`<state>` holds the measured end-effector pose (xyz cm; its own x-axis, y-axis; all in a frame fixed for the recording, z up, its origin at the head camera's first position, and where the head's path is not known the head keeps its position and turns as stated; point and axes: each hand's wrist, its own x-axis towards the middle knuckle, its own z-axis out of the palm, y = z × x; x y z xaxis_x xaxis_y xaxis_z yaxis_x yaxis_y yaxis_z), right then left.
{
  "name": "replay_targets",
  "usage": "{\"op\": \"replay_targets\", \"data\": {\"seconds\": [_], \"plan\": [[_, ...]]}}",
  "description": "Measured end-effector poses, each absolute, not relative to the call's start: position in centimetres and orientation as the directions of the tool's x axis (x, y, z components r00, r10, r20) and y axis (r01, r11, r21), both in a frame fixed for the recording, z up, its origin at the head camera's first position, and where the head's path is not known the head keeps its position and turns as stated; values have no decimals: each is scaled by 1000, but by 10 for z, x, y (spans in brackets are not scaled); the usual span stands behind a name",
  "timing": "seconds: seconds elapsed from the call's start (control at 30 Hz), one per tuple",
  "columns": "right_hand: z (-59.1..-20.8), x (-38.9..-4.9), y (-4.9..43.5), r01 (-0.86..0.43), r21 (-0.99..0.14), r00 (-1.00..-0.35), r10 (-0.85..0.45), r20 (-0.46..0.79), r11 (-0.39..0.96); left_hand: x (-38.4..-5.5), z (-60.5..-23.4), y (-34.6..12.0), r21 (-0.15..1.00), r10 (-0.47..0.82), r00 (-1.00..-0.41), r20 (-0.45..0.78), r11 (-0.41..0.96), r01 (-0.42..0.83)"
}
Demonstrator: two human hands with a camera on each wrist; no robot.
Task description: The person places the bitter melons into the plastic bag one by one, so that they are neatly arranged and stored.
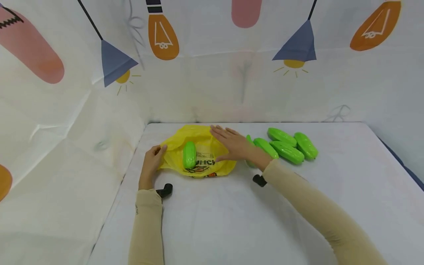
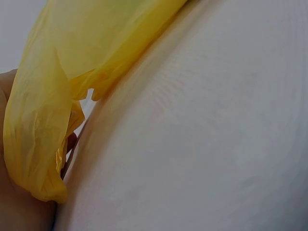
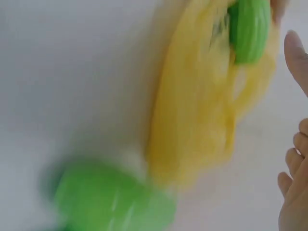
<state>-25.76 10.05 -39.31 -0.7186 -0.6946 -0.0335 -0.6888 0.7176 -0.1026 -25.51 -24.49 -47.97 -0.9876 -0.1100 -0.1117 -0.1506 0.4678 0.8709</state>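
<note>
A yellow plastic bag point(image 1: 175, 162) with black print lies spread on the table, a glossy green elongated toy vegetable point(image 1: 189, 155) on or inside it. At the bag's left edge, my left hand point(image 1: 152, 162) pinches the plastic between thumb and fingers; folds of the bag point(image 2: 38, 115) hide most of those fingers in the left wrist view. Over the bag's right side, my right hand point(image 1: 236, 145) is spread with straight fingers and holds nothing. Whether it touches the plastic I cannot tell. The right wrist view, blurred, has this hand point(image 3: 296, 178) at its right edge.
Several more green toy vegetables point(image 1: 287, 152) lie in a group right of the bag, some partly behind my right wrist. The white table point(image 1: 212, 221) meets a patterned cloth wall point(image 1: 205, 88) at its far edge. Another cloth wall point(image 1: 43, 154) borders the left side.
</note>
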Motion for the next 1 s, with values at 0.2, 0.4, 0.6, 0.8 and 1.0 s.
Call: {"op": "replay_targets", "data": {"seconds": [0.2, 0.4, 0.6, 0.8, 1.0], "plan": [[-385, -255, 177, -620, -119, -772, -630, -85, 776, -256, -479, -245, 869, -107, -988, -109, 472, -147], [-397, -244, 219, -573, -185, -787, -599, -149, 799, -259, -478, -245, 870, -99, -990, -97, 476, -132], [-411, -234, 228, -568, -223, -772, -607, -188, 792, -260, -480, -246, 875, -97, -991, -91, 467, -126], [-417, -238, 226, -575, -213, -782, -608, -141, 790, -258, -481, -247, 874, -101, -991, -91, 469, -128], [-417, -251, 219, -556, -204, -795, -587, -151, 806, -256, -480, -248, 882, -108, -990, -91, 454, -130]]}}
